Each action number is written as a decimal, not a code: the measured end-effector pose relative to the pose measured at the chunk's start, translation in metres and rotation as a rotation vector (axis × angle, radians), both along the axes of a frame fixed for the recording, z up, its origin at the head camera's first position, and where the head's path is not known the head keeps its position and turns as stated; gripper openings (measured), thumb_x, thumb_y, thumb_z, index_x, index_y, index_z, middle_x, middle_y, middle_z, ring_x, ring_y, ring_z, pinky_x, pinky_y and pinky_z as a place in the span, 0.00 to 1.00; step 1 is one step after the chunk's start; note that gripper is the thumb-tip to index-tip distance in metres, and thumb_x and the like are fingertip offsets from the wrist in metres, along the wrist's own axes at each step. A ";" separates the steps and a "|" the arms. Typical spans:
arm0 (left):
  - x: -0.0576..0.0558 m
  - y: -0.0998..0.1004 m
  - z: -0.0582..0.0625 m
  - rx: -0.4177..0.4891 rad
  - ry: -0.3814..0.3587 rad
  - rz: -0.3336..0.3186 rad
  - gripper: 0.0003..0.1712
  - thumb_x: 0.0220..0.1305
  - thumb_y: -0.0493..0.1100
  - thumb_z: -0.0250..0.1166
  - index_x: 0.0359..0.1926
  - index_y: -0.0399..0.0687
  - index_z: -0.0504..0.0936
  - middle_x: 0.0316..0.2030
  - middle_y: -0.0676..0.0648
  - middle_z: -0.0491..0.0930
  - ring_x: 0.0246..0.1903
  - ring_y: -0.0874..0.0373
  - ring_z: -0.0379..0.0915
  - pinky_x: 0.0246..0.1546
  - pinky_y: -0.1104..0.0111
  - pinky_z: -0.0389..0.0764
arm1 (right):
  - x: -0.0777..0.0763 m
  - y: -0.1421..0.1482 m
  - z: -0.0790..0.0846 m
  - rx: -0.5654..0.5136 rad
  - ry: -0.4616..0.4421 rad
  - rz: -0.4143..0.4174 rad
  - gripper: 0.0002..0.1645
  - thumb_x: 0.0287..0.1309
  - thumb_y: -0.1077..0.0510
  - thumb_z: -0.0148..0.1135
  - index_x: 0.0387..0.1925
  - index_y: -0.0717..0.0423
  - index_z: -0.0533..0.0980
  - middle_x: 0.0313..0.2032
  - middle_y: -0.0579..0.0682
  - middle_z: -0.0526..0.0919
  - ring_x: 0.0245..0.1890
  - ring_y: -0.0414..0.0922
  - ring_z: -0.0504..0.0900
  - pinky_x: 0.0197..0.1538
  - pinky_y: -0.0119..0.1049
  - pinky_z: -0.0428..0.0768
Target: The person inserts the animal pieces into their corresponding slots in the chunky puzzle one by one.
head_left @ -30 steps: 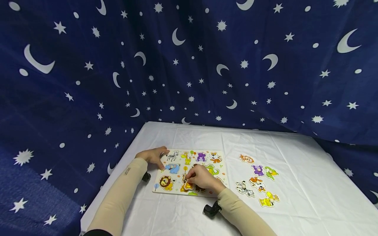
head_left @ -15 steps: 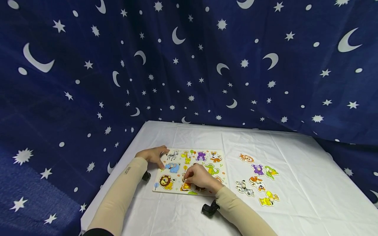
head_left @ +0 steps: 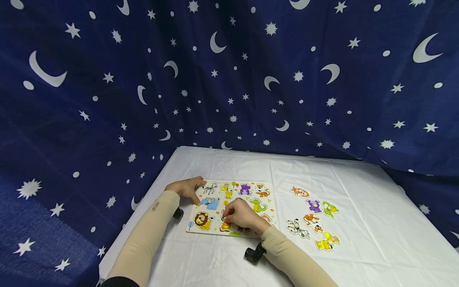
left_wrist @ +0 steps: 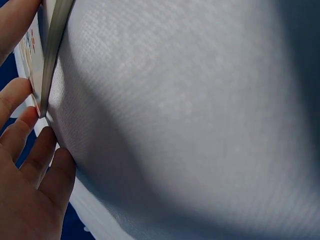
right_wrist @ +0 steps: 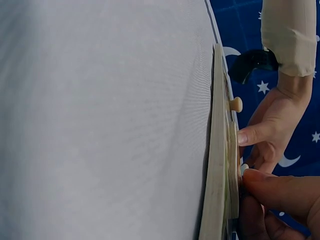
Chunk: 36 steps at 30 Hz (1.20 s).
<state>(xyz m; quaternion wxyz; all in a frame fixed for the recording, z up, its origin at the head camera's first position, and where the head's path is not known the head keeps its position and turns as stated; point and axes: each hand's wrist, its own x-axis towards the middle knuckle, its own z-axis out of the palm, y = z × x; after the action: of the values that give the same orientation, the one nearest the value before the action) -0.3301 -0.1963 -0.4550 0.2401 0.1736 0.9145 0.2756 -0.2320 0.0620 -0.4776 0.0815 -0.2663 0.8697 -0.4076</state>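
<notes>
1. Far left: dark blue curtain [head_left: 71, 131] with white moons and stars; it carries on across the top and right of the frame.
2. Lower left: your beige left sleeve [head_left: 147, 235] slants up, black device [head_left: 177, 214] at the wrist.
3. Left of center: your left hand [head_left: 184, 188], fingers spread and relaxed, touching the puzzle board [head_left: 216, 223] along its left edge and upper-left corner.
4. Board lies flat on the white desk [head_left: 208, 259], lower center. Lion [head_left: 203, 221] sits at its lower left, elephant [head_left: 210, 203] above that.
5. Just right of the lion: orange-brown animal piece [head_left: 225, 226], in the board's bottom row, partly behind your fingers. Fully seated or not, can't tell.
6. Your right hand [head_left: 242, 213] pinches that piece from above; right wrist view puts a pale knob [right_wrist: 245, 169] right at your fingertips.
7. Lower center-right: second black device [head_left: 254, 254] and your right sleeve [head_left: 294, 255].
8. Right of the board, loose on the desk: zebra [head_left: 297, 228], orange piece [head_left: 300, 192], tiger [head_left: 313, 223], purple piece [head_left: 313, 206], giraffe [head_left: 327, 241], green piece [head_left: 330, 209].
</notes>
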 end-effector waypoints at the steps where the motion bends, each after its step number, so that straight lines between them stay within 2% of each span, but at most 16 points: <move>1: 0.000 0.000 0.000 0.000 0.000 0.000 0.57 0.39 0.38 0.84 0.72 0.44 0.67 0.72 0.44 0.62 0.75 0.44 0.52 0.76 0.48 0.53 | 0.000 0.000 0.000 -0.002 0.001 0.003 0.03 0.49 0.67 0.73 0.27 0.58 0.87 0.27 0.47 0.89 0.28 0.34 0.76 0.33 0.28 0.75; 13: 0.001 0.002 -0.001 -0.003 -0.001 -0.004 0.57 0.39 0.39 0.84 0.73 0.44 0.66 0.75 0.43 0.58 0.77 0.42 0.48 0.77 0.47 0.51 | 0.001 0.003 0.001 0.016 -0.001 0.012 0.04 0.47 0.68 0.74 0.26 0.58 0.87 0.28 0.48 0.89 0.29 0.34 0.77 0.35 0.28 0.76; 21: -0.001 0.001 0.002 -0.013 -0.015 0.018 0.57 0.41 0.38 0.83 0.73 0.45 0.65 0.78 0.42 0.53 0.78 0.41 0.44 0.77 0.47 0.49 | 0.000 0.002 0.004 0.006 -0.001 0.008 0.04 0.47 0.68 0.74 0.26 0.59 0.86 0.28 0.49 0.89 0.29 0.36 0.78 0.36 0.29 0.77; 29: -0.001 0.002 0.001 -0.023 -0.017 0.029 0.58 0.40 0.38 0.83 0.74 0.45 0.65 0.78 0.42 0.52 0.78 0.42 0.43 0.78 0.48 0.48 | 0.005 -0.001 0.005 0.000 0.064 0.036 0.02 0.51 0.67 0.72 0.25 0.61 0.85 0.24 0.44 0.86 0.26 0.31 0.75 0.32 0.27 0.77; 36: 0.001 0.002 0.001 -0.007 -0.016 0.023 0.58 0.40 0.35 0.82 0.74 0.42 0.64 0.79 0.39 0.49 0.78 0.39 0.41 0.78 0.46 0.46 | 0.005 -0.007 -0.001 0.049 0.041 -0.014 0.04 0.50 0.68 0.72 0.24 0.59 0.86 0.25 0.47 0.87 0.28 0.35 0.78 0.34 0.29 0.77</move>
<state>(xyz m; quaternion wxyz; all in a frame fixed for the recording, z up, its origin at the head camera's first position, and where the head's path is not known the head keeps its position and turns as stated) -0.3294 -0.1947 -0.4542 0.2447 0.1599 0.9155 0.2764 -0.2266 0.0551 -0.4782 0.0673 -0.2666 0.8828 -0.3809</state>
